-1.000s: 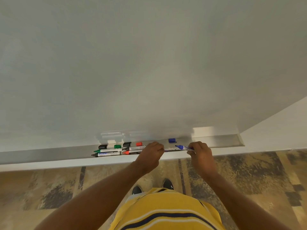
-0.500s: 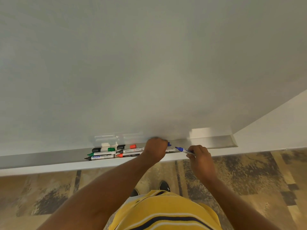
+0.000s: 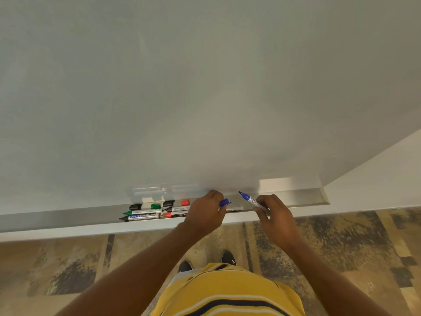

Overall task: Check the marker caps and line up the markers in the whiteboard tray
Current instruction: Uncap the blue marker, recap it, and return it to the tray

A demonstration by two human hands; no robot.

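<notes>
With the uncapped blue marker pinched in the right hand just above the whiteboard tray and its blue cap held in the left hand, the whiteboard could be streaked if the tip is swung wide

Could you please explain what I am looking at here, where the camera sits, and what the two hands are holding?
There is no machine: a person wears a wide-angle camera on the head, looking down past a yellow striped shirt at their own hands. Ahead is a whiteboard with a metal tray along its bottom edge. In the tray lie uncapped markers in green, black and red, with loose caps behind them. The right hand holds an uncapped blue marker, tip pointing left. The left hand pinches the blue cap, close to the tip but not yet on it.
</notes>
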